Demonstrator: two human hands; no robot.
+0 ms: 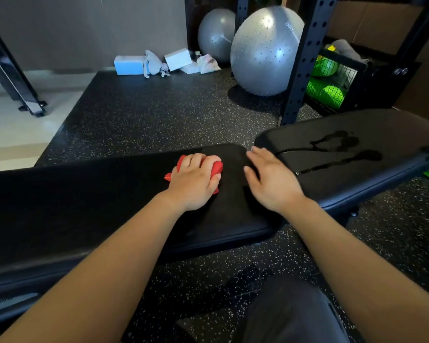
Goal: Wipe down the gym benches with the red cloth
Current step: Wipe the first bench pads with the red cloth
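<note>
Gripping one red cloth (218, 167); two benches (84, 206) (396, 129).

- My left hand (196, 181) is palm down, fingers curled tight round the red cloth (218, 167).
- My right hand (273, 180) is just beside it, palm down, fingers straight and slightly spread.
- My left forearm (109, 256) and right forearm (344, 256) are bare and stretched forward.

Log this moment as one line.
left hand: grips red cloth on near bench | right hand: flat on same bench | far bench: wet streaks
</note>
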